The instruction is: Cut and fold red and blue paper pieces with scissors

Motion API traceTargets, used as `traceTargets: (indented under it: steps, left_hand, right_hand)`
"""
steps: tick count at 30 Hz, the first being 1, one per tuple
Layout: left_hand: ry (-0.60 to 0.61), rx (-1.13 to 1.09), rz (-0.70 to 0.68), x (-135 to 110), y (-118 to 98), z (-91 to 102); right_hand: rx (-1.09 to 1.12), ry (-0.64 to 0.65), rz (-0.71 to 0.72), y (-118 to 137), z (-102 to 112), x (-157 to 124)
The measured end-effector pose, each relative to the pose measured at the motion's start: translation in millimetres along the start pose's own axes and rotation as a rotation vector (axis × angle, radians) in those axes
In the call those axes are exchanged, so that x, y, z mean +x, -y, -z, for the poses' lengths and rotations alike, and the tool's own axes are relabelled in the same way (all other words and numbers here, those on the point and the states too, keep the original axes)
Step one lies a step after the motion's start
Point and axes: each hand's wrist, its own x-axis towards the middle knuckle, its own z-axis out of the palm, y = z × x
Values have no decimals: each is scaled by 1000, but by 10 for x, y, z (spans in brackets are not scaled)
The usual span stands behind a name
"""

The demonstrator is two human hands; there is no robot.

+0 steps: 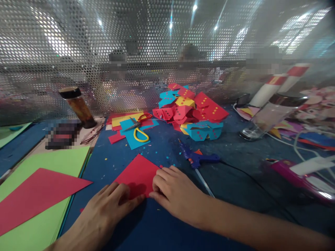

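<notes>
A sheet of red paper (140,170) lies at an angle on the blue tabletop, one corner pointing away from me. My left hand (108,202) grips its near left side, fingers curled and thumb along the near edge. On the near right side, my right hand (172,191) holds the paper with bent fingers, thumb at the edge. The two thumb tips almost meet. Part of the sheet is hidden beneath my fingers. Beyond it rest yellow-and-red-handled scissors (140,127) on coloured paper pieces. A blue glue gun (197,157) lies past my right hand.
Folded paper shapes (193,108) are piled at the back by a perforated metal screen (146,42). Green sheets (75,157) under a red sheet (39,195) lie left. A dark bottle (80,108), a clear tumbler (270,115) and a magenta device (293,177) stand around; the glue gun's cord (251,183) trails right.
</notes>
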Motion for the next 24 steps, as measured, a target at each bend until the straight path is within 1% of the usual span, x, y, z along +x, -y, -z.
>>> traceTargets:
  steps: [7,14,17,20,24]
  left_hand:
    - [56,-9,18,-11,14,-14]
    - [52,-20,5,-26,36,-53]
    - [63,-26,21,-35,38,-69]
    - [42,-20,36,-33,31,-69]
    - [3,-11,5,-21,29,-57]
  right_hand:
    - [5,32,-9,-10,42,1]
    - [-6,28,-16,-58,67,-45]
    - [4,32,-16,-75,78,-51]
    - [1,47,-21,-89,91,-54]
    - [-21,48,-39,-110,109,-88]
